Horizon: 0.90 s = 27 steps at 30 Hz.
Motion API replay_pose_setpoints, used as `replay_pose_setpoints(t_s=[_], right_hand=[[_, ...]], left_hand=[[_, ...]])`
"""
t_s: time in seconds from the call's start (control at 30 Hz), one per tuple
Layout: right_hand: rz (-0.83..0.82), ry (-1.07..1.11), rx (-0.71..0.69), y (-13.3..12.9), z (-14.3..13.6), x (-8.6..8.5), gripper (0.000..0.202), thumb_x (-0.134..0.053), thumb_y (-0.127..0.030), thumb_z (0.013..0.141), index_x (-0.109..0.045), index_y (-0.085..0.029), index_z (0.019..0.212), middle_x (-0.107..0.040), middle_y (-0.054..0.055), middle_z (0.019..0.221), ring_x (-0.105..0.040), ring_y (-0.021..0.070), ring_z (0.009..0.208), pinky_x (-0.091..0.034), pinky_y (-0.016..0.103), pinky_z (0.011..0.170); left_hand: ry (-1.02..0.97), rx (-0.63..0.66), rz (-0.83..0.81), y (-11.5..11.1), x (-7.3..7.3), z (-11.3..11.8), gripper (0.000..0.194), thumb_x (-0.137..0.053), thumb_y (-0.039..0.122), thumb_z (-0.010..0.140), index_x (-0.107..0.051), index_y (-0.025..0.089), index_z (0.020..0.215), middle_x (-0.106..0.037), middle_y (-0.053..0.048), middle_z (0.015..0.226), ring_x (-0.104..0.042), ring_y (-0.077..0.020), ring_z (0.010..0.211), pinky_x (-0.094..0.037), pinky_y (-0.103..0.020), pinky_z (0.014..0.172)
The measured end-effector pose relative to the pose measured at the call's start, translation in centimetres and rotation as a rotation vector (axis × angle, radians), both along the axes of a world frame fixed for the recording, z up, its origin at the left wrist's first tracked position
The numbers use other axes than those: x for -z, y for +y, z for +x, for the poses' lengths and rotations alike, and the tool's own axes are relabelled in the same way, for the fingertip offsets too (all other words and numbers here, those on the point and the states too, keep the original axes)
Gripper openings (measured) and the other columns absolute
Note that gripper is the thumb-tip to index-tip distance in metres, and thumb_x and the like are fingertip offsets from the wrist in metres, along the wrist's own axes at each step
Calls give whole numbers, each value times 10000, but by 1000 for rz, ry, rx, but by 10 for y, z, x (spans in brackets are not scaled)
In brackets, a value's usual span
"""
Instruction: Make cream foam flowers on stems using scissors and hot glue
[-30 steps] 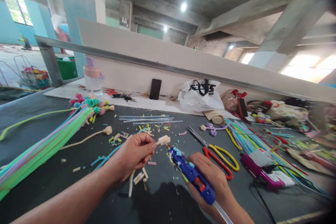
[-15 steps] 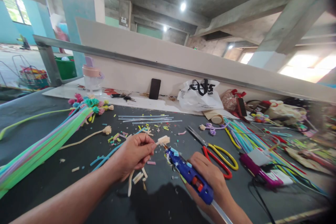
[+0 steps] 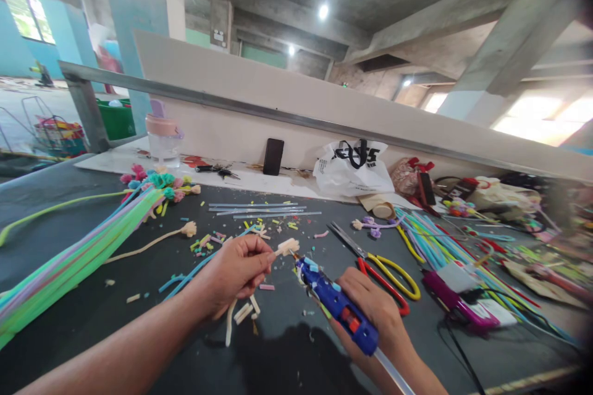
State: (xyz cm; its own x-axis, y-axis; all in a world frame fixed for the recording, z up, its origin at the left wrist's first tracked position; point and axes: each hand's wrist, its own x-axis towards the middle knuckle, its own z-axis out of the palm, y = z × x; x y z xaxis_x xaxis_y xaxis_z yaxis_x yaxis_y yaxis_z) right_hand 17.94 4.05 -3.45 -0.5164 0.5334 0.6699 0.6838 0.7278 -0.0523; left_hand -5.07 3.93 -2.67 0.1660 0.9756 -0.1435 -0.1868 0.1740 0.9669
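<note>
My left hand (image 3: 243,268) pinches a cream fuzzy stem with a tufted flower-like head (image 3: 288,247) at its end. My right hand (image 3: 370,305) is wrapped round a blue glue gun (image 3: 336,302), with a clear glue stick (image 3: 391,370) coming out of its back. The gun's nozzle is right at the lower edge of the cream head; whether they touch is hard to tell. Short cream pieces (image 3: 243,313) lie below my left hand. Red-and-yellow-handled scissors (image 3: 370,259) lie open beyond my right hand.
Green and purple fuzzy stems with flower heads (image 3: 106,228) lie at the left. Clear glue sticks (image 3: 264,210), a phone (image 3: 273,157), a bottle (image 3: 163,136) and a white bag (image 3: 354,166) are farther back. Blue stems (image 3: 430,241) and a magenta tool (image 3: 456,302) lie right.
The glue gun in my right hand has shifted slightly to the right and its nozzle has moved a little along the cream head. My left hand has stayed almost still.
</note>
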Motion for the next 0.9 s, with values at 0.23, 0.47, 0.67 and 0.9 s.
replay_pose_setpoints(t_s=[0.23,0.47,0.67,0.9], right_hand=[[-20,-34,8,-2,-1,3,50,-476,-236,659,-432,-215,671,-469,11,632,-470,139,541,-332,235,483],[-73,-37,33,-8,-6,0,44,-476,-209,646,-438,-210,669,-445,-1,625,-445,133,532,-316,238,502],[-21,0,-9,-4,-2,4,63,-479,-179,668,-428,-214,672,-435,-7,616,-448,132,532,-297,236,493],[-85,-122,65,-4,-6,11,60,-468,-182,694,-419,-213,679,-463,0,647,-472,144,553,-296,242,508]], left_hand=[[12,10,1,0,2,1,286,-631,401,697,-472,169,648,-417,93,394,-253,-6,313,-159,-120,305],[-20,5,-11,0,2,0,270,-638,384,701,-481,167,665,-425,92,417,-250,-4,325,-149,-115,304],[-37,23,-4,1,5,-2,264,-630,369,729,-489,158,656,-424,83,422,-250,-5,331,-151,-118,308],[-206,87,-41,1,1,-8,233,-622,305,761,-514,135,644,-403,75,442,-237,3,350,-135,-112,312]])
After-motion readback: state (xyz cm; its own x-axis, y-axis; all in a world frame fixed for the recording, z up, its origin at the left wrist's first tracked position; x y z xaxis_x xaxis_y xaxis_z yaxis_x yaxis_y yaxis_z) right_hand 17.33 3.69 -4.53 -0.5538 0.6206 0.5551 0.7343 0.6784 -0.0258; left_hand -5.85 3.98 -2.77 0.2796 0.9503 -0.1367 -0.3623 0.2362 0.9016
